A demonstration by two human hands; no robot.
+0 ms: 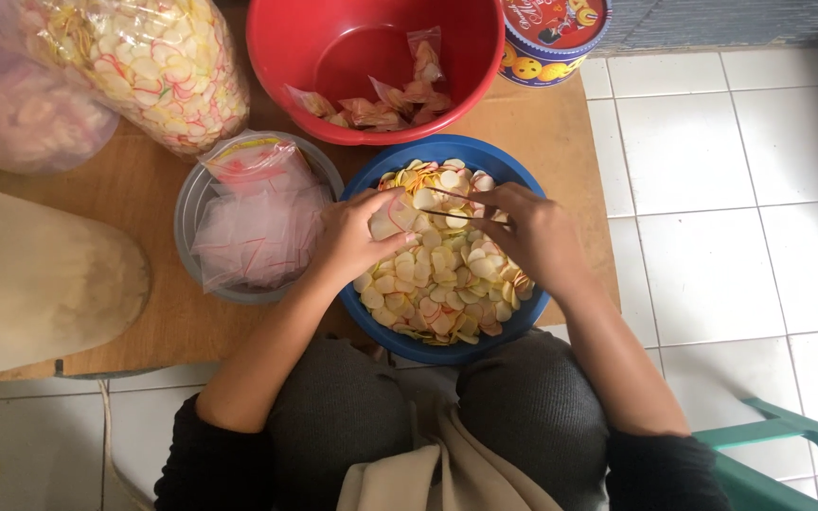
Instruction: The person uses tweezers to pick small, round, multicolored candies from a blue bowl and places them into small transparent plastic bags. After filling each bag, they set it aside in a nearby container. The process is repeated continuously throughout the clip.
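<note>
Blue bowl (513, 320) of chips (447, 274): left hand (357, 237) cups a small bag (392, 216) w/ chips, right hand (532, 232) pinches its mouth — I'd keep it stretched wide & level.

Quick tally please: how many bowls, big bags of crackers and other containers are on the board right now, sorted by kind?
Bowls: 3 - red bowl, blue bowl, grey bowl
Big cracker bags: 2 - yellowish bag, pinkish bag
Round tins: 1 - tin
Pale plastic jars: 1 - jar
Total: 7
</note>
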